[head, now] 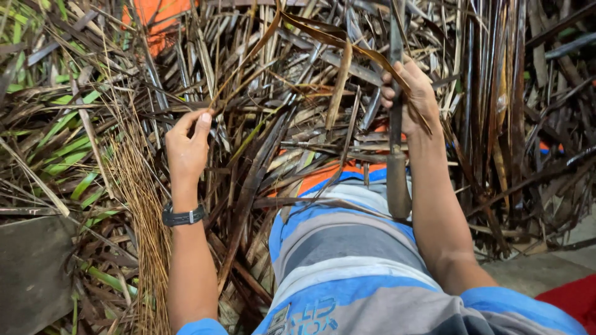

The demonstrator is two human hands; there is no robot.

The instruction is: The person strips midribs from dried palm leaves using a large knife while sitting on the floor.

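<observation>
My left hand [188, 144] pinches the end of a long dry brown palm leaf strip [323, 36], which arches up and over toward my right hand. A black watch sits on the left wrist. My right hand [412, 94] grips a long knife [396, 124] by its blade, the wooden handle pointing down toward my lap, and the leaf strip crosses that hand. Both hands hover over a heap of dry leaves [298, 118].
A bundle of thin brown leaf ribs [144, 205] lies at the left. Green leaves [68, 149] lie further left, beside a grey slab [34, 273]. Orange cloth [158, 18] shows at the top. Red cloth [574, 301] is at the bottom right.
</observation>
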